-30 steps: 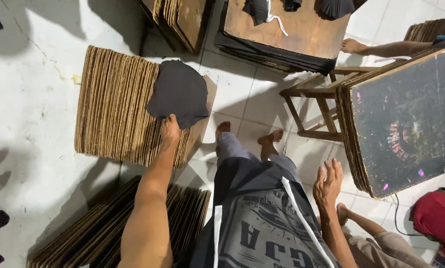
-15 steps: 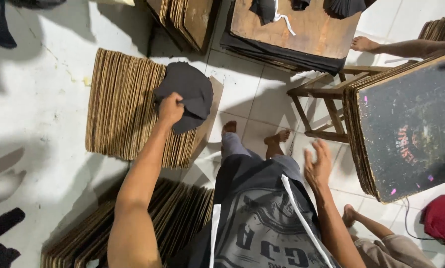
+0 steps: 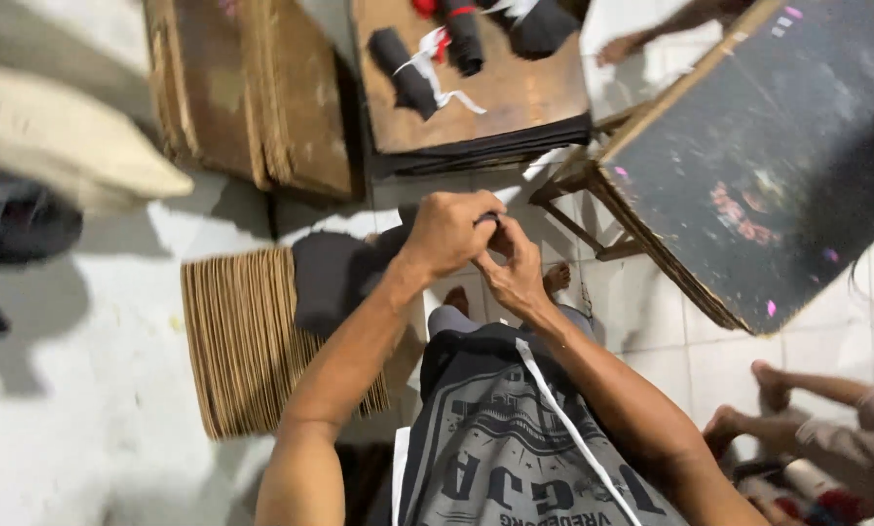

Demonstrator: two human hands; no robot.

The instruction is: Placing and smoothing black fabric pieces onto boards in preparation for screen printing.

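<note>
Head view: two hands meet at chest height. The left hand (image 3: 448,232) is fisted around a dark cloth (image 3: 334,278) trailing down-left over one cardboard stack (image 3: 237,341); the right hand (image 3: 511,268) pinches the cloth's end just beside it.

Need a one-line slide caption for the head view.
Both hands, left hand and right hand, grip dark cloth above stacked cardboard sheets.

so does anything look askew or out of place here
Nothing looks damaged or spilled. The one loose item is a dark cloth piece draped partly over the edge of the cardboard stack. Both hands, left and right, meet in front of the chest, gripping something small and dark.
</note>
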